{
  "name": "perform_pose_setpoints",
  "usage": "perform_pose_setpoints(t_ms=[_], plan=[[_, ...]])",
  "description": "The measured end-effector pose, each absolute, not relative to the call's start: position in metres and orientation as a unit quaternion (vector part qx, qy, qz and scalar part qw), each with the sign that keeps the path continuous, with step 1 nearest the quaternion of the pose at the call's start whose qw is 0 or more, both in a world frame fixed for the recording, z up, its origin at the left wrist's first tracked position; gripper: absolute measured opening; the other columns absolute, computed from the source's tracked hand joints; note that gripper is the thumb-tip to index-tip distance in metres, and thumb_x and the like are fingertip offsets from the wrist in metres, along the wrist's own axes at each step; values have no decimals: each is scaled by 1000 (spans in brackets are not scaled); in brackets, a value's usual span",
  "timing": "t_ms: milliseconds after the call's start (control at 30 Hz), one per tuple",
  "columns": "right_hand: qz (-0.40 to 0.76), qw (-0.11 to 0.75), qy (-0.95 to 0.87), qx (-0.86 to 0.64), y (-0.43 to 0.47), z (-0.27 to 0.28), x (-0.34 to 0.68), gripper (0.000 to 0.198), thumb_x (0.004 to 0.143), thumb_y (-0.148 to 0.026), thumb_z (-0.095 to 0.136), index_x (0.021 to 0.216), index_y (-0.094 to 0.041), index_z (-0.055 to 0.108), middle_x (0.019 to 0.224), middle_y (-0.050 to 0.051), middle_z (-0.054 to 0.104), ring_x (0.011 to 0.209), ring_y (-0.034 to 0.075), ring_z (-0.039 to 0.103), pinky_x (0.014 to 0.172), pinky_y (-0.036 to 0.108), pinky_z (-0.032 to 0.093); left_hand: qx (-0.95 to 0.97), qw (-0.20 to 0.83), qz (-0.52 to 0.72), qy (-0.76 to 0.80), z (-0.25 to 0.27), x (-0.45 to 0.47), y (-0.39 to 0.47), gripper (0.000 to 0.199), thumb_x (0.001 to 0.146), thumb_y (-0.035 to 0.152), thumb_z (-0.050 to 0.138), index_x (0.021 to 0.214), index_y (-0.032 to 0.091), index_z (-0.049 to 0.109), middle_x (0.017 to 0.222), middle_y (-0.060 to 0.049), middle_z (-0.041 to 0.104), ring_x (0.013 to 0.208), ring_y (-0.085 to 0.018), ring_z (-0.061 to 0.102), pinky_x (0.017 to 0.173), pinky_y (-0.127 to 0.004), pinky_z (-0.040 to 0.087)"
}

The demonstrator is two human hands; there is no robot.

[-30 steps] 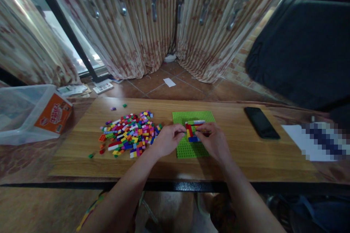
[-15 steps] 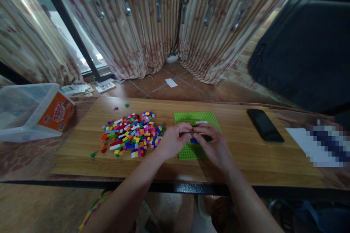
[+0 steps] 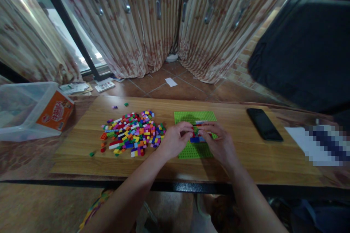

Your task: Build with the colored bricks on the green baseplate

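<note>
A green studded baseplate (image 3: 187,151) lies on the wooden board, with a small group of toy building bricks (image 3: 197,139) on its middle: blue, red, green and white ones show. My left hand (image 3: 176,138) is closed at the left end of the group, thumb and fingertips pinched against the bricks. From the other side my right hand (image 3: 220,142) grips the bricks with bent fingers, its thumb near the green and red ones. The fingers hide part of the group, so I cannot tell exactly which brick each hand pinches.
Left of the baseplate spreads a pile of loose coloured bricks (image 3: 133,131), with a few strays around it. A clear plastic bin (image 3: 30,131) with an orange label stands at far left. A black phone (image 3: 264,124) and a white paper (image 3: 296,140) lie to the right.
My right hand has shifted slightly to the right and its thumb has drawn back, uncovering more of the blue and green bricks. My left hand stays nearly in place.
</note>
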State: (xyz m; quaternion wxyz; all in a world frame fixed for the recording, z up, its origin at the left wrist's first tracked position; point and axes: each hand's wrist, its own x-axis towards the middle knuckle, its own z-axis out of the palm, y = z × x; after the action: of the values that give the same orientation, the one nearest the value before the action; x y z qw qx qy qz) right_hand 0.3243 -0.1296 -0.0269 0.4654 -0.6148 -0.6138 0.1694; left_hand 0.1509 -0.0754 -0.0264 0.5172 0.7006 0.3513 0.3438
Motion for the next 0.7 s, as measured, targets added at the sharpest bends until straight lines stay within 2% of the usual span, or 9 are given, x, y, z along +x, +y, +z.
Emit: perform_pose_setpoints(t_ms=[300,700], plan=[[150,393,-653,-629,-127,-34,336,13,84,-33,63,82,-29,75,100,5,65,104,24,58,95,48,45,738,467,313,372,-27,149,-74,16,84,11,54,95,17,64,93,-5,73,93,-17,68,85,-31,53],[125,389,-662,-628,-126,-32,332,15,84,-28,60,81,-28,75,101,6,63,103,25,57,92,47,47,753,452,303,370,-24,149,-75,14,85,12,52,92,17,63,90,-3,73,90,-17,67,86,-30,51]])
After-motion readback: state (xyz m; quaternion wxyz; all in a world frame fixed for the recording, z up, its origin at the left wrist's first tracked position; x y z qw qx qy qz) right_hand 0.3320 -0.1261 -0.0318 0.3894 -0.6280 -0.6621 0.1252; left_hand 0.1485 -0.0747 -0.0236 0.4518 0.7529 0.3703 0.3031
